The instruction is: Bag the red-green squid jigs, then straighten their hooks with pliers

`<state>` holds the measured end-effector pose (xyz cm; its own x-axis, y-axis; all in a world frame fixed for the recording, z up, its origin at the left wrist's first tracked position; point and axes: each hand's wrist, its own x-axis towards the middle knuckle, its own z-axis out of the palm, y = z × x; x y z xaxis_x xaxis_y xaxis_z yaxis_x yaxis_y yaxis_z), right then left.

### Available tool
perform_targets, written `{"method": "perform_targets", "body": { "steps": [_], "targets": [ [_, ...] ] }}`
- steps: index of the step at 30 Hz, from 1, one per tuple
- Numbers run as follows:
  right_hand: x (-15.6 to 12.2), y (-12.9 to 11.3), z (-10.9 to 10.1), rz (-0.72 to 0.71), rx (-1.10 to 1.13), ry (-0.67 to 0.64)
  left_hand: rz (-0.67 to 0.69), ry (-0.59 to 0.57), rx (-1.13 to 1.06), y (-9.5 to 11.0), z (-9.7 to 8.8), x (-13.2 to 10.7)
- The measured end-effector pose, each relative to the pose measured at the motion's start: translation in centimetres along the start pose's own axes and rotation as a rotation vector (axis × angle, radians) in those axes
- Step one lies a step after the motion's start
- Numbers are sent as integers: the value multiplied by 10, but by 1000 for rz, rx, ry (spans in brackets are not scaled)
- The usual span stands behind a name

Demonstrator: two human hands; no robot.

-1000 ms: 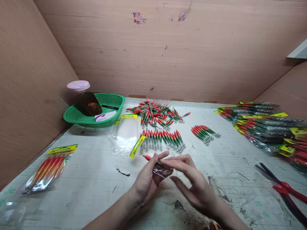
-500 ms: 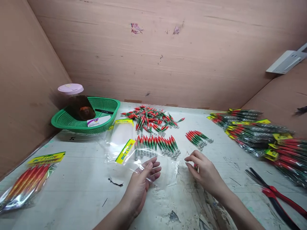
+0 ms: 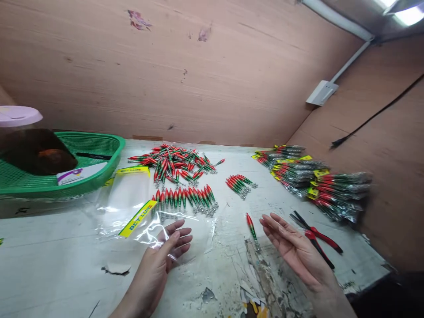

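Note:
The clear plastic bag (image 3: 195, 236) with a yellow "BCT LURE" header (image 3: 138, 218) reaches over my left hand (image 3: 168, 247), whose thumb closes on the film against loosely curled fingers. My right hand (image 3: 293, 247) is open, palm turned inward, fingers stretched out and holding nothing. Just left of its fingertips, a single red and green squid-jig lure (image 3: 252, 230) lies on the table, apart from the hand. Beyond the bag stands a row of similar lures (image 3: 185, 198), partly under its film. A smaller bunch of lures (image 3: 239, 185) lies to the right.
Behind the row is a loose heap of lures (image 3: 179, 161). Empty header bags (image 3: 129, 190) lie beside a green basket (image 3: 114, 152) with a pink-lidded jar (image 3: 20, 115). Packed lure bags (image 3: 341, 190) and red-handled pliers (image 3: 319, 240) are at right. The table surface (image 3: 221, 287) is peeling.
My view has swung to the right. My right hand has opened and moved off the single lure, which now shows fully on the table. My left hand stays at the bag.

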<state>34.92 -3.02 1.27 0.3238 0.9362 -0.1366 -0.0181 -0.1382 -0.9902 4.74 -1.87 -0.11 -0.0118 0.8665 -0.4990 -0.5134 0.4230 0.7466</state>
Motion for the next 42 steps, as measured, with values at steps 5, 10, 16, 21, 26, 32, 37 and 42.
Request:
{"method": "perform_targets", "body": {
  "steps": [5,10,16,21,26,32,37,42],
  "targets": [
    [-51,-22,23,320,755,35,-14,2,44,0,-2,1],
    [-74,-25,35,340,898,-14,-16,13,82,1,-1,1],
    [-80,-22,33,268,860,-67,-38,-24,137,1,-2,-1],
    [-82,-22,35,259,821,-17,-58,-42,137,1,-4,-1],
    [-84,-25,36,233,784,-26,-80,-26,141,3,-2,-2],
    [-86,-26,36,219,787,-59,-89,-20,129,3,-1,0],
    [-88,-22,38,202,780,-43,-86,-34,140,1,-4,1],
    [-91,-23,39,196,745,-47,-73,-32,129,0,-4,2]
  ]
}}
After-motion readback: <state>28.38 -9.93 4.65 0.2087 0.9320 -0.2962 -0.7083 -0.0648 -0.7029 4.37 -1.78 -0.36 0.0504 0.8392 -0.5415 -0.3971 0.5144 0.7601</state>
